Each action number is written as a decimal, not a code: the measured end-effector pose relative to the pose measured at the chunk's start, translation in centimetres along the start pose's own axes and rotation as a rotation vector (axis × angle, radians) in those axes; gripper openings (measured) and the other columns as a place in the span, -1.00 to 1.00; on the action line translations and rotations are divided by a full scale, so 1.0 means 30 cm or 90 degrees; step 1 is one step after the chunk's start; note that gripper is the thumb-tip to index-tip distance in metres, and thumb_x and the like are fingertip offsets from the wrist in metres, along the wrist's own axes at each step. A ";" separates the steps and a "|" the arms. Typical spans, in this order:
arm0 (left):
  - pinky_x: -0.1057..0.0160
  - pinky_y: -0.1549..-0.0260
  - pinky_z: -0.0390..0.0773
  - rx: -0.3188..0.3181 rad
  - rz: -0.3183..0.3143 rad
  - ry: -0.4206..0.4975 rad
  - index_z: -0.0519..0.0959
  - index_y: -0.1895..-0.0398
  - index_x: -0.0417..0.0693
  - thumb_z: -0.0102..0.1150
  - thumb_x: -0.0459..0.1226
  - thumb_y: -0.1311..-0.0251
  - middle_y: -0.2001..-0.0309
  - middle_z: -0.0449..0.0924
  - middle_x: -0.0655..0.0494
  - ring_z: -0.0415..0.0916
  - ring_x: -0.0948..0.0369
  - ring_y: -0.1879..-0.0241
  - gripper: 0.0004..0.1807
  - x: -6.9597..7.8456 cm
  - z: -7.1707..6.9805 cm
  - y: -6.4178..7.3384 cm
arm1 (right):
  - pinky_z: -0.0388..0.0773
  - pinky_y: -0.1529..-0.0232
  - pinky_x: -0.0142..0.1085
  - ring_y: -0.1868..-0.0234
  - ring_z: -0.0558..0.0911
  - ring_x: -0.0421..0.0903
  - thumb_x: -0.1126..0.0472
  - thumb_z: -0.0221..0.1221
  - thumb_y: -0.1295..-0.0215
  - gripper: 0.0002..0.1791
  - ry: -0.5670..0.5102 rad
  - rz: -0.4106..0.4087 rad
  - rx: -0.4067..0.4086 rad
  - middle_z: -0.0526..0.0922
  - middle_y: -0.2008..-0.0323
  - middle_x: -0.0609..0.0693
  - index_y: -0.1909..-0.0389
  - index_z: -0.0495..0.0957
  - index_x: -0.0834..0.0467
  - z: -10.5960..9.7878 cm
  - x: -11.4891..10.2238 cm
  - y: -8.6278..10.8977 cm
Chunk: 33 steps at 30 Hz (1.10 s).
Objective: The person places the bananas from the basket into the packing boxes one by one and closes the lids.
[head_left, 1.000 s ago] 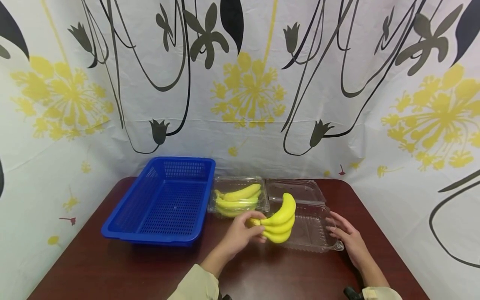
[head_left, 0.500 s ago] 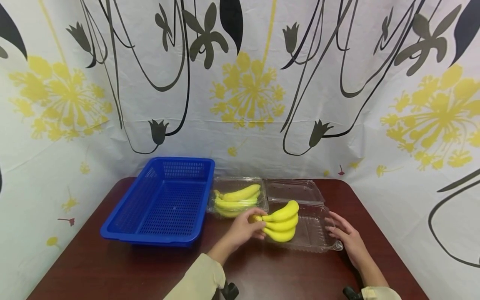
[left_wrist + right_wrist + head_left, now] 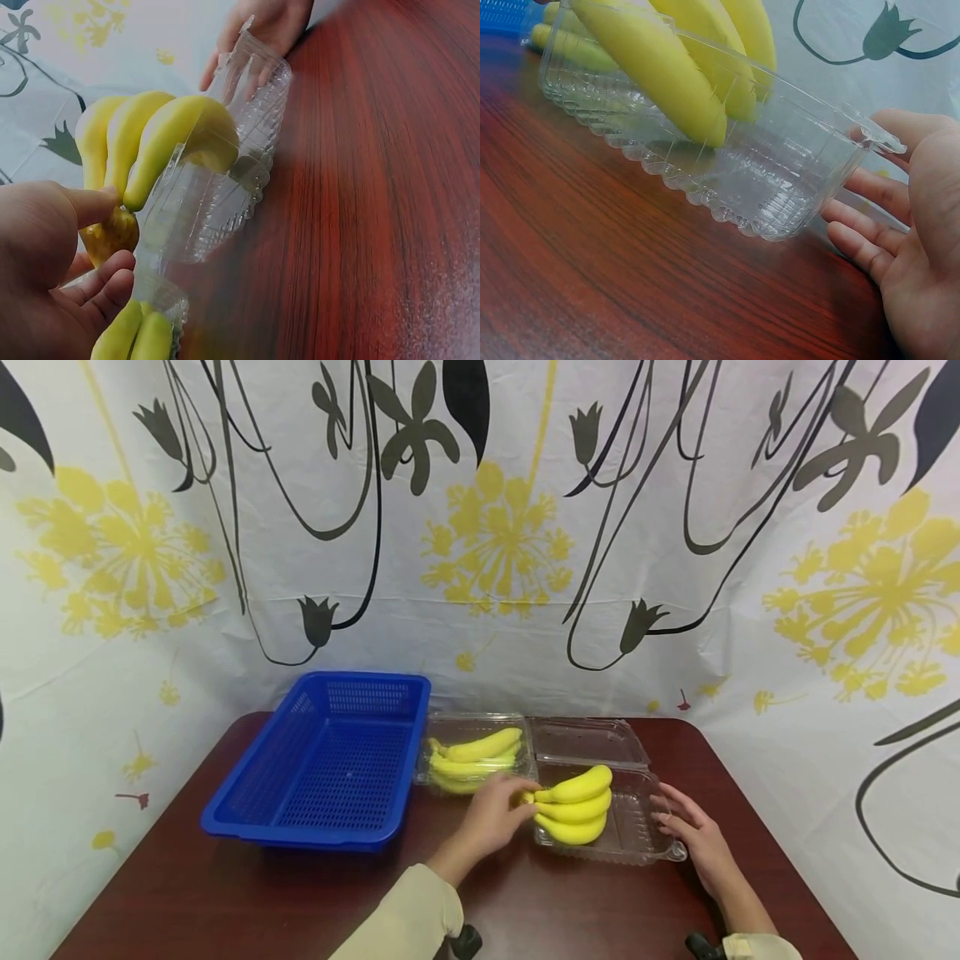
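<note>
A bunch of yellow bananas (image 3: 577, 806) is pinched at its stem end by my left hand (image 3: 491, 814). In the left wrist view the thumb and fingers grip the brown stem of the bananas (image 3: 150, 142). The bunch's tips dip into an open clear plastic box (image 3: 630, 827), as the right wrist view shows through the wall of the box (image 3: 772, 187). My right hand (image 3: 701, 835) rests its fairly straight fingers against the right end of that box. The box's lid (image 3: 592, 742) lies folded back behind it.
Left of the open box stands a second clear box (image 3: 480, 722) with bananas (image 3: 476, 758) inside. A blue perforated basket (image 3: 315, 839) sits further left on the dark red table (image 3: 262, 902). A patterned cloth (image 3: 495, 652) hangs behind the table.
My left hand has moved right, and the held banana bunch has swung lower, from above the open box down into it. My right hand has stayed at the box's right end.
</note>
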<state>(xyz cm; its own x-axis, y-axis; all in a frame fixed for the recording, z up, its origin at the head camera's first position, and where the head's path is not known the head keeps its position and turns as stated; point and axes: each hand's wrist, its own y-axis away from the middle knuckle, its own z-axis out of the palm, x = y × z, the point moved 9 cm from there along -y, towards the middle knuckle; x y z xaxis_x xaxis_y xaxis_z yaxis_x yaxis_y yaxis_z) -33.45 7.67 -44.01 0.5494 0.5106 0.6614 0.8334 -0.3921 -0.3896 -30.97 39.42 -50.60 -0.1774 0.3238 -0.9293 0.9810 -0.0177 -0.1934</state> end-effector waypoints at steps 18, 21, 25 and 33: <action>0.36 0.15 0.50 -0.105 0.029 -0.052 0.59 -0.16 0.06 0.30 -0.30 -0.20 -0.01 0.56 0.14 0.47 0.30 0.12 -0.58 0.037 0.061 -0.017 | 0.56 0.15 -0.40 0.04 0.60 -0.28 0.14 -0.01 -0.51 -0.43 0.019 0.025 0.012 0.53 -0.14 -0.04 -0.45 0.16 0.20 -0.004 0.015 -0.001; 0.37 0.18 0.50 -0.110 0.015 -0.051 0.59 -0.15 0.08 0.31 -0.29 -0.20 0.00 0.55 0.15 0.47 0.30 0.15 -0.58 0.034 0.063 -0.018 | 0.56 0.16 -0.41 0.05 0.60 -0.28 0.13 0.00 -0.51 -0.43 0.019 0.023 0.013 0.53 -0.13 -0.06 -0.45 0.16 0.20 -0.004 0.013 0.000; 0.38 0.23 0.48 -0.113 0.006 -0.059 0.61 -0.14 0.09 0.33 -0.28 -0.18 0.05 0.54 0.18 0.43 0.33 0.21 -0.59 0.039 0.060 -0.021 | 0.56 0.16 -0.40 0.04 0.60 -0.27 0.12 0.00 -0.51 -0.42 0.022 0.022 0.014 0.53 -0.14 -0.05 -0.45 0.16 0.20 -0.004 0.012 0.000; 0.41 0.32 0.43 -0.128 0.008 -0.118 0.63 -0.10 0.10 0.36 -0.20 -0.16 0.18 0.47 0.25 0.37 0.34 0.28 -0.60 0.064 0.054 -0.023 | 0.56 0.16 -0.39 0.04 0.60 -0.29 0.10 -0.01 -0.51 -0.41 0.027 0.033 0.014 0.44 -0.22 0.25 -0.47 0.14 0.18 0.000 0.015 -0.002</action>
<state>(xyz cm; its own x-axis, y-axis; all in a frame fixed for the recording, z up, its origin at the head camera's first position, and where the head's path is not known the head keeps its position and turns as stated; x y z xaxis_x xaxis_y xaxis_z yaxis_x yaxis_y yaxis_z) -32.88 10.17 -43.49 0.5767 0.6286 0.5218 0.8079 -0.5335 -0.2502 -31.12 39.57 -51.01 -0.1219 0.3618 -0.9243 0.9867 -0.0570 -0.1524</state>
